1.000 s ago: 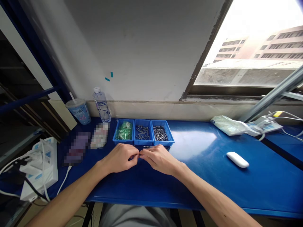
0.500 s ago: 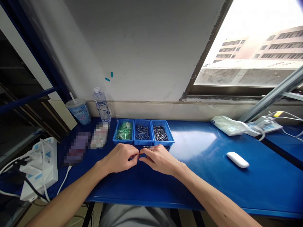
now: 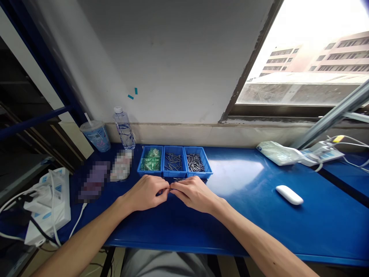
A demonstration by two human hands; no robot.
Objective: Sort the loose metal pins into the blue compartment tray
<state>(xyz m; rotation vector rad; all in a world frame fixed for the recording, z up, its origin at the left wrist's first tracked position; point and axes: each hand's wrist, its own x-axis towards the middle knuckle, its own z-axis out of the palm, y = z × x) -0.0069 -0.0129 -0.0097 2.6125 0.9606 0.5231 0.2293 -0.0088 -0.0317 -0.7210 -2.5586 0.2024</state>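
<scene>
My left hand (image 3: 151, 192) and my right hand (image 3: 191, 193) meet fingertip to fingertip over the blue table, just in front of a row of blue bins. Both are closed in a pinch; whatever small piece lies between the fingertips is too small and hidden to name. The left bin (image 3: 150, 173) holds small green-and-clear plastic packets (image 3: 152, 159). Dark metal screw-like pieces (image 3: 173, 162) lie in the middle bin, and more slim metal pieces (image 3: 195, 163) fill the right bin. Behind my right hand, a few thin metal pieces (image 3: 179, 179) show, partly covered by it.
A water bottle (image 3: 124, 129) and a lidded cup (image 3: 96, 135) stand at the back left. White power strips (image 3: 49, 207) with cables lie at the left edge. On the right are a white rounded case (image 3: 289, 195), a plastic bag (image 3: 278, 152) and a metal bar (image 3: 331, 115).
The thumb and fingers of my right hand have closed together at the fingertips. My left hand has barely moved, and the bins stay put.
</scene>
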